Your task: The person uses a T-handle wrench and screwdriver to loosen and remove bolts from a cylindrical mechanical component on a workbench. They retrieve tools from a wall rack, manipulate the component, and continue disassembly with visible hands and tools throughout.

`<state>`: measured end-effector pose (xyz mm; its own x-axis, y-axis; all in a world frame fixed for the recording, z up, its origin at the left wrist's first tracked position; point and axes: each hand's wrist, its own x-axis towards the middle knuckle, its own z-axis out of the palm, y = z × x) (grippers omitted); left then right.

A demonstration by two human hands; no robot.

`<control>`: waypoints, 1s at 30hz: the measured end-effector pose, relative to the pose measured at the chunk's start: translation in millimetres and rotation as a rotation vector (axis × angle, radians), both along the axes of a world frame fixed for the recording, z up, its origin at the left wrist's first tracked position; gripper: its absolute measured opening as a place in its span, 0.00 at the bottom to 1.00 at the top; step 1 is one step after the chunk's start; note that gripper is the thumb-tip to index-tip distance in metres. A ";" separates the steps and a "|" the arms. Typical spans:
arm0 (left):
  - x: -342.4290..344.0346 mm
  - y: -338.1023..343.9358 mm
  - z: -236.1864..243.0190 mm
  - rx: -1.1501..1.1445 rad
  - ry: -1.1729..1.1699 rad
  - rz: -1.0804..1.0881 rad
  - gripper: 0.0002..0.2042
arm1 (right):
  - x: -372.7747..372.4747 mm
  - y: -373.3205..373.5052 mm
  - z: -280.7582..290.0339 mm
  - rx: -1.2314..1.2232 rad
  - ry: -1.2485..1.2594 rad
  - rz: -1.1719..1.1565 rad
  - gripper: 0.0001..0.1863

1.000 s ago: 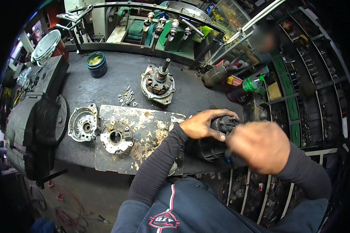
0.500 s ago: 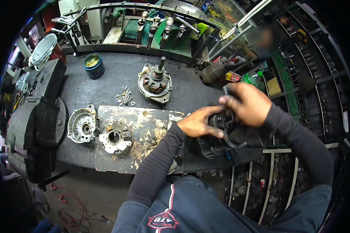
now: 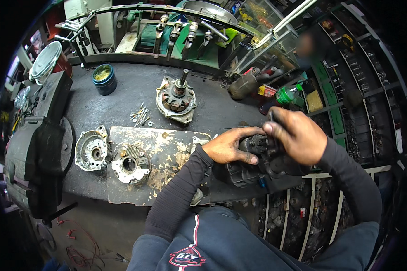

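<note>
My left hand (image 3: 233, 146) curves around a black ribbed cylindrical part (image 3: 257, 143), thumb on the near side and fingers on the far side. Just to its right, my right hand (image 3: 298, 135) is closed, its thumb pressed against the fingers around something dark that I cannot make out. Beneath both hands lie more black machine parts (image 3: 242, 174), whose shapes blend together. An alternator rotor (image 3: 178, 97) stands shaft up in its metal end housing, beyond my left hand. Left of my forearm are an empty alternator housing (image 3: 93, 151) and a round slotted alternator part (image 3: 131, 165).
A stained board (image 3: 172, 156) lies on the dark bench (image 3: 126, 101), with loose bolts (image 3: 141, 115) behind it. A blue grease tub (image 3: 105, 81) stands far left, near a big vise (image 3: 34, 158). A green-capped bottle (image 3: 287, 94) stands beyond my right hand. A person (image 3: 309, 47) is at the back right.
My right hand has moved down and slightly right. A metal piece visible at its fingertips earlier is no longer distinct. My left hand keeps its hold, and the view has shifted slightly.
</note>
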<state>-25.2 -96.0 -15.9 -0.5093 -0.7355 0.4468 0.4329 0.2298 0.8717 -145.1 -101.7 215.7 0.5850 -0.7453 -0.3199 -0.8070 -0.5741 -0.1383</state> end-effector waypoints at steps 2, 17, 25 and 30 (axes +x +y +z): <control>-0.4 0.9 0.8 -0.018 -0.004 0.020 0.38 | 2.4 -12.5 -3.5 0.181 -0.141 -0.157 0.19; -2.0 5.8 6.6 0.028 -0.053 0.090 0.38 | 18.7 -14.2 -21.3 0.052 0.046 -0.023 0.14; -2.9 3.4 8.7 -0.014 0.098 0.013 0.31 | 1.6 63.4 -25.8 -0.383 0.294 1.032 0.08; -0.1 -0.6 9.1 -0.157 0.031 0.132 0.33 | 8.7 49.0 20.0 -0.259 0.007 0.543 0.07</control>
